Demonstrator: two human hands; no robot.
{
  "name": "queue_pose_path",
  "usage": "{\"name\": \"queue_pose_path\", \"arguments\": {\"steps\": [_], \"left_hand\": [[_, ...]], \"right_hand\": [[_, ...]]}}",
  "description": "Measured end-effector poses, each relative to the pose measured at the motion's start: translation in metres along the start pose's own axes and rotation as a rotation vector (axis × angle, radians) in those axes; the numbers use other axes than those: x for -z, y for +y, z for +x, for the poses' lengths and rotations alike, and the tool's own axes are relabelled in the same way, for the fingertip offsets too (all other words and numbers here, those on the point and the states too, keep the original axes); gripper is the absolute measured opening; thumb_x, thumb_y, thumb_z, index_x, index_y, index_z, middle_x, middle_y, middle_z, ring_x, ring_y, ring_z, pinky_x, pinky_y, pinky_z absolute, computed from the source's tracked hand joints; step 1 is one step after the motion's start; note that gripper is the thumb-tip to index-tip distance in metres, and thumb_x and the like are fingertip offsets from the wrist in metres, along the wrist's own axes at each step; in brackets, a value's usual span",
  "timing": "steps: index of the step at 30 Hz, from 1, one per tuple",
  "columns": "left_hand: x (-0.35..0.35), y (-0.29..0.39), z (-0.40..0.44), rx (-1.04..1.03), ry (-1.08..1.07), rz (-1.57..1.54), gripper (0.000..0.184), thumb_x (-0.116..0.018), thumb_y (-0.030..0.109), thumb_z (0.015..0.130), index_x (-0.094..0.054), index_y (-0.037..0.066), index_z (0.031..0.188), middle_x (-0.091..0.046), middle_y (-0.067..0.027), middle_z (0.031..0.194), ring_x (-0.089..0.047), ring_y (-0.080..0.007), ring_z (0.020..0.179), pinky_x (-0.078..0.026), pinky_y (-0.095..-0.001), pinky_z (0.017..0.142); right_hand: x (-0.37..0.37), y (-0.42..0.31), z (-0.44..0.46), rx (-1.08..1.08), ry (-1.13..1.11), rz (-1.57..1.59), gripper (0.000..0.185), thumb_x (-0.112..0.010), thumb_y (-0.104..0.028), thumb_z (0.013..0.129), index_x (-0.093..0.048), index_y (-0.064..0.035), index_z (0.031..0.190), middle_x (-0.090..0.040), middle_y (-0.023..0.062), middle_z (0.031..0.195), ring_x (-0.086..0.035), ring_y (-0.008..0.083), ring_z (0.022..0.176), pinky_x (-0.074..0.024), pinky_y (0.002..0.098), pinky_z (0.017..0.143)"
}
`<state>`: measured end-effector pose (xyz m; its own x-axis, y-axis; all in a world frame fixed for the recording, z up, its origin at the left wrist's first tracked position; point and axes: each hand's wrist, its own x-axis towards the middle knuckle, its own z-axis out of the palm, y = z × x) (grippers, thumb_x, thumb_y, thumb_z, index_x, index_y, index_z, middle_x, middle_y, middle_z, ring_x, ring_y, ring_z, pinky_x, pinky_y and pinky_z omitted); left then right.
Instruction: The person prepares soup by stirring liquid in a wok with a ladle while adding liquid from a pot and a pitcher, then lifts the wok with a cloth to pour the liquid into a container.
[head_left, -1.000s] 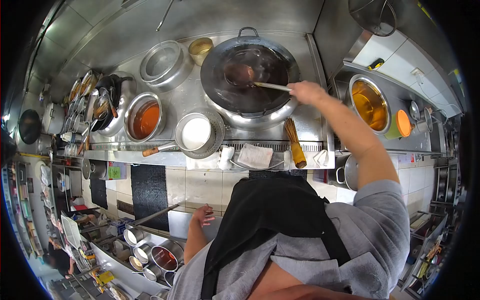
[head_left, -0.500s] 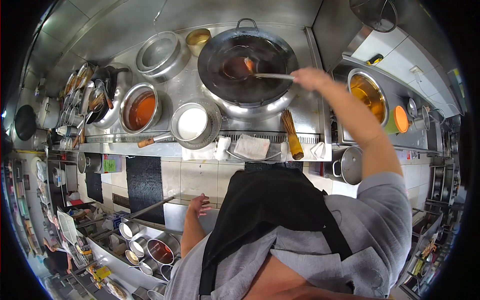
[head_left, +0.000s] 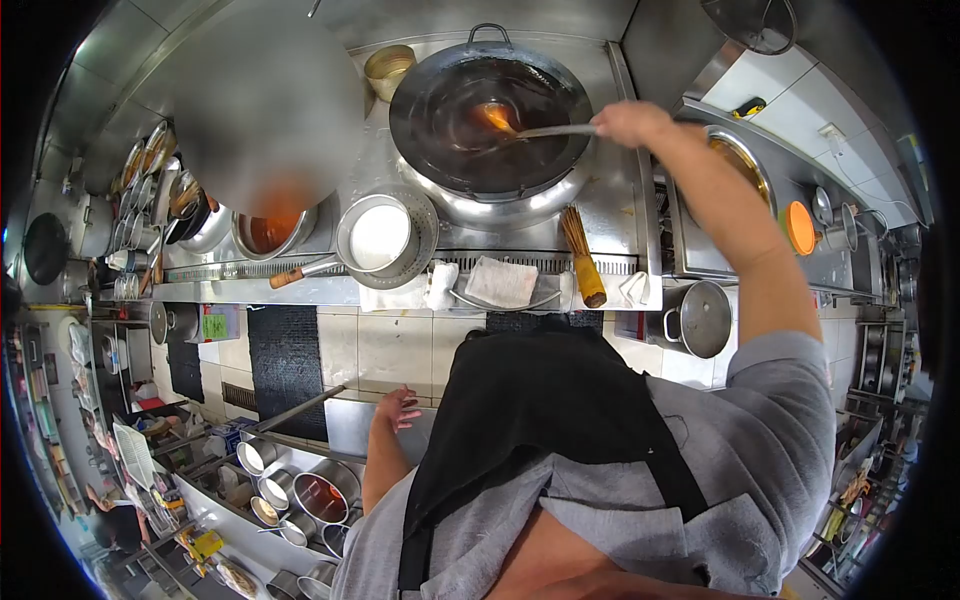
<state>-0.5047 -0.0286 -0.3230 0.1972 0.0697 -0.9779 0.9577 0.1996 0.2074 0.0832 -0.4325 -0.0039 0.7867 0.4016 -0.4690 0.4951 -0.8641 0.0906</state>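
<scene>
My right hand (head_left: 632, 124) grips the end of a long-handled ladle (head_left: 556, 130) over the right rim of a large black wok (head_left: 408, 140). The ladle's bowl, wet with orange-brown liquid, sits in the dark liquid inside the wok. Ripples show around it. My left hand (head_left: 400, 408) hangs low beside my apron, near a steel surface (head_left: 350, 430). Its fingers are apart and nothing is in them.
A saucepan of white contents (head_left: 380, 238) rests on a perforated strainer (head_left: 428, 240). To its right lie a folded cloth (head_left: 500, 282) and a bamboo brush (head_left: 588, 275). A brass-coloured pot (head_left: 390, 70) stands left of the wok. A grey blur hides the upper left.
The ladle's bowl has come up slightly in the dark liquid and shows more orange. My right hand has shifted a little up and right. A grey blur now covers the upper-left pots.
</scene>
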Motion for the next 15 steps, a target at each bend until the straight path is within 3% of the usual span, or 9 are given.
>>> {"name": "queue_pose_path", "arguments": {"steps": [4,6,9,13,15], "left_hand": [[0.005,0.004,-0.007,-0.017,0.032,-0.032,0.055,-0.042,0.061,0.101,-0.057,0.018,0.133,-0.054,-0.0106,0.144,-0.067,-0.0268,0.106,-0.04,-0.0591,0.098],[0.0,0.009,-0.014,-0.019,0.037,0.011,0.056,-0.043,0.061,0.101,-0.057,0.017,0.133,-0.055,-0.0103,0.144,-0.068,-0.0266,0.104,-0.04,-0.0579,0.098],[-0.001,0.008,-0.004,-0.004,0.005,0.003,0.057,-0.043,0.061,0.101,-0.057,0.016,0.133,-0.055,-0.0101,0.143,-0.068,-0.0265,0.102,-0.041,-0.0566,0.097],[0.0,0.01,-0.012,0.0,0.024,0.01,0.056,-0.043,0.06,0.101,-0.058,0.016,0.132,-0.056,-0.01,0.142,-0.069,-0.0264,0.101,-0.041,-0.0559,0.096],[0.004,0.013,-0.018,-0.013,0.027,0.007,0.057,-0.044,0.061,0.099,-0.059,0.017,0.132,-0.059,-0.0079,0.134,-0.058,-0.026,0.11,-0.041,-0.055,0.096]], "right_hand": [[0.048,-0.028,-0.011,-0.098,0.041,-0.111,0.031,-0.056,-0.034,0.099,-0.07,-0.0206,0.123,-0.068,0.01,0.126,-0.063,0.0302,0.119,-0.0506,0.0456,0.1],[0.029,-0.06,-0.007,-0.127,0.068,-0.128,0.029,-0.055,-0.032,0.1,-0.072,-0.0189,0.119,-0.068,0.0125,0.125,-0.065,0.0322,0.116,-0.0513,0.047,0.099],[-0.034,-0.067,0.004,-0.053,0.118,0.151,0.033,-0.052,-0.031,0.101,-0.066,-0.0225,0.129,-0.065,0.0124,0.131,-0.06,0.0314,0.123,-0.0481,0.0462,0.104],[0.004,-0.016,0.003,0.026,-0.001,-0.005,0.036,-0.054,-0.034,0.1,-0.064,-0.0243,0.133,-0.065,0.0066,0.131,-0.06,0.0281,0.123,-0.0473,0.0443,0.104],[0.034,0.004,0.015,-0.033,-0.029,-0.049,0.034,-0.055,-0.032,0.099,-0.067,-0.0207,0.129,-0.068,0.007,0.126,-0.063,0.029,0.119,-0.051,0.0437,0.097]]}}
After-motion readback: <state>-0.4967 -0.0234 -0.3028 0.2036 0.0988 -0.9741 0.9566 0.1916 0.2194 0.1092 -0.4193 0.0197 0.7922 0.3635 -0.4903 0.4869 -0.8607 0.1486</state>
